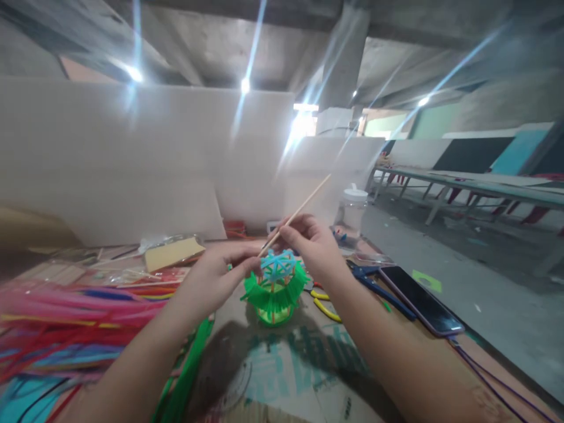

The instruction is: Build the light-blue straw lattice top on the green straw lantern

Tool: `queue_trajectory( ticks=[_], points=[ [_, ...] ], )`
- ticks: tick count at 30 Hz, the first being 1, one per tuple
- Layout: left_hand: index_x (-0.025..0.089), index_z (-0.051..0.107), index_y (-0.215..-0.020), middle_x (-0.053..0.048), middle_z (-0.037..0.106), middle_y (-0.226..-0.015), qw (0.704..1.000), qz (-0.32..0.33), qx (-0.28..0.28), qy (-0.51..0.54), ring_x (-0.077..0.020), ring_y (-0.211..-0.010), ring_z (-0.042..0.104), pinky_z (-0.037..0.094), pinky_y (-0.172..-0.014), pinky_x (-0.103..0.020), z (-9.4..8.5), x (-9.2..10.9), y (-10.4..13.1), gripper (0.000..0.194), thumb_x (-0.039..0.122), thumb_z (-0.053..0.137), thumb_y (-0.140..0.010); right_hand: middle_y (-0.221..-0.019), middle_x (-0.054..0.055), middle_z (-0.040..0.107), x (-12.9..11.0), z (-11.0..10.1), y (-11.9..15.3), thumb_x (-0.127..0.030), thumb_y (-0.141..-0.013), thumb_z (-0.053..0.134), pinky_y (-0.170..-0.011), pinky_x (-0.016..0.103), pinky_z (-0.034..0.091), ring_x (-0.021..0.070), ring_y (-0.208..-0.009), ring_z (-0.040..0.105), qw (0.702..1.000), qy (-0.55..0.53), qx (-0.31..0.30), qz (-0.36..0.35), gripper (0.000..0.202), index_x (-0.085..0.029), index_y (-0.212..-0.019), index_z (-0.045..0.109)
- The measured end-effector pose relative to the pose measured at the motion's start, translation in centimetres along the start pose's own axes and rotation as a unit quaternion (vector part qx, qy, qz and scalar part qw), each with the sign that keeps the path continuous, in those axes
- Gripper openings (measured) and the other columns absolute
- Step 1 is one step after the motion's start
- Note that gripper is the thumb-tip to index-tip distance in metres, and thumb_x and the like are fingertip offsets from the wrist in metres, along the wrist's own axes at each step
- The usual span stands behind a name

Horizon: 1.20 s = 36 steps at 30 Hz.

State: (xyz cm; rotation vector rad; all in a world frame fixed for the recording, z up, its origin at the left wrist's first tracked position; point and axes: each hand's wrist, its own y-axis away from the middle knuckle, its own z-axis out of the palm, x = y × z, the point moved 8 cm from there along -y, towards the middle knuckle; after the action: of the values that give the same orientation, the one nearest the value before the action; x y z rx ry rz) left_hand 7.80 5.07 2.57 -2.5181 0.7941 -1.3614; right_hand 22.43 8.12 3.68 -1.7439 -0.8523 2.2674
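A small round craft piece [275, 294] stands upright on the table, with a green fringed rim, a yellow-green base and a blue lattice top. My right hand [308, 238] pinches a thin wooden stick [308, 200], which slants up to the right above the piece. The stick's lower end is close to the blue top. My left hand [222, 273] is closed at the left side of the blue top, thumb and forefinger together near the stick's lower end. What exactly those left fingertips hold is too small to tell.
Pink, red and blue craft strips [88, 317] spread at the left, green ones [189, 370] nearer the middle. Yellow-handled pliers [326, 308], blue-handled pliers [383, 288] and a phone [420, 299] lie at the right. A lidded clear jar [353, 214] stands behind them.
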Motion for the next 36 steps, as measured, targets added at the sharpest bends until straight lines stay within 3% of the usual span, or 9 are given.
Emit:
queue_trajectory(
  ticks=[2,5,11,18,22,25,28,31,36],
  points=[
    [0.023,0.077,-0.087,-0.002,0.076,-0.080,0.997,-0.029,-0.071,-0.019,-0.0217,-0.077,0.069,0.053,-0.072,-0.030,0.3,-0.6,0.3,0.031,0.045,0.055,-0.091,-0.071,0.000,0.072,-0.2,0.5,0.4,-0.050,-0.078,0.079,-0.062,0.029,0.059,0.0135,-0.060,0.068,1.000,0.000,-0.020,0.007,0.037,-0.018,-0.087,0.064],
    [0.022,0.075,-0.089,-0.001,0.076,-0.083,0.983,-0.077,-0.165,-0.028,-0.0198,-0.077,0.067,0.050,-0.072,-0.028,1.0,-1.5,1.1,0.030,0.042,0.053,-0.091,-0.074,0.002,0.073,-0.7,0.8,0.9,-0.051,-0.081,0.077,-0.060,0.029,0.059,0.0133,-0.059,0.068,0.999,-0.013,-0.032,0.013,0.036,-0.018,-0.087,0.065],
    [0.021,0.073,-0.083,-0.001,0.075,-0.083,0.969,-0.115,-0.213,-0.042,-0.0195,-0.078,0.065,0.047,-0.070,-0.026,1.5,-2.5,1.8,0.028,0.043,0.056,-0.088,-0.079,0.003,0.073,-2.2,1.2,1.9,-0.047,-0.087,0.071,-0.062,0.029,0.059,0.0124,-0.061,0.068,0.999,-0.011,-0.041,-0.001,0.029,-0.018,-0.086,0.065],
    [0.023,0.073,-0.084,0.001,0.072,-0.081,0.970,-0.109,-0.204,-0.074,-0.0189,-0.077,0.063,0.046,-0.067,-0.026,0.8,-2.9,2.0,0.024,0.045,0.064,-0.087,-0.075,0.000,0.074,-2.5,0.0,1.4,-0.036,-0.083,0.075,-0.060,0.028,0.057,0.0119,-0.058,0.066,1.000,-0.019,-0.006,-0.001,0.024,-0.021,-0.093,0.060],
    [0.022,0.069,-0.102,-0.004,0.071,-0.094,0.990,-0.030,-0.119,0.063,-0.0208,-0.088,0.066,0.052,-0.079,-0.030,1.4,-0.5,1.6,0.030,0.048,0.057,-0.094,-0.073,-0.001,0.073,-2.6,0.7,1.7,-0.035,-0.080,0.077,-0.061,0.027,0.056,0.0118,-0.061,0.066,0.999,0.020,-0.047,0.015,0.025,-0.021,-0.086,0.057],
    [0.020,0.066,-0.095,-0.001,0.063,-0.076,0.988,-0.020,-0.074,0.135,-0.0158,-0.070,0.061,0.051,-0.064,-0.026,2.6,0.7,1.3,0.029,0.047,0.057,-0.095,-0.073,-0.002,0.070,-2.8,0.9,2.7,-0.033,-0.082,0.075,-0.060,0.025,0.054,0.0108,-0.062,0.064,0.995,0.065,-0.074,0.022,0.019,-0.019,-0.085,0.062],
    [0.019,0.063,-0.090,0.002,0.060,-0.069,0.964,-0.066,-0.111,0.234,-0.0118,-0.058,0.058,0.049,-0.054,-0.023,4.5,0.8,1.4,0.028,0.047,0.063,-0.091,-0.082,0.000,0.072,-3.3,-0.8,3.7,-0.027,-0.086,0.071,-0.065,0.026,0.055,0.0100,-0.066,0.065,0.993,0.109,-0.044,0.015,0.010,-0.018,-0.091,0.068],
    [0.018,0.060,-0.094,0.002,0.064,-0.068,0.927,-0.101,-0.112,0.343,-0.0122,-0.058,0.064,0.054,-0.056,-0.023,5.1,0.9,1.5,0.029,0.045,0.068,-0.089,-0.088,0.002,0.075,-3.1,-2.9,4.5,-0.029,-0.087,0.070,-0.068,0.027,0.057,0.0108,-0.069,0.067,0.992,0.120,-0.015,0.035,0.018,-0.019,-0.102,0.069],
    [0.018,0.057,-0.102,0.003,0.068,-0.067,0.893,-0.139,-0.049,0.426,-0.0117,-0.056,0.067,0.054,-0.052,-0.019,4.3,0.5,1.1,0.032,0.037,0.075,-0.084,-0.073,0.002,0.071,-1.4,-2.5,5.6,-0.039,-0.090,0.068,-0.063,0.026,0.055,0.0113,-0.064,0.065,0.976,0.180,-0.085,0.091,0.025,-0.016,-0.082,0.070]
  ],
)
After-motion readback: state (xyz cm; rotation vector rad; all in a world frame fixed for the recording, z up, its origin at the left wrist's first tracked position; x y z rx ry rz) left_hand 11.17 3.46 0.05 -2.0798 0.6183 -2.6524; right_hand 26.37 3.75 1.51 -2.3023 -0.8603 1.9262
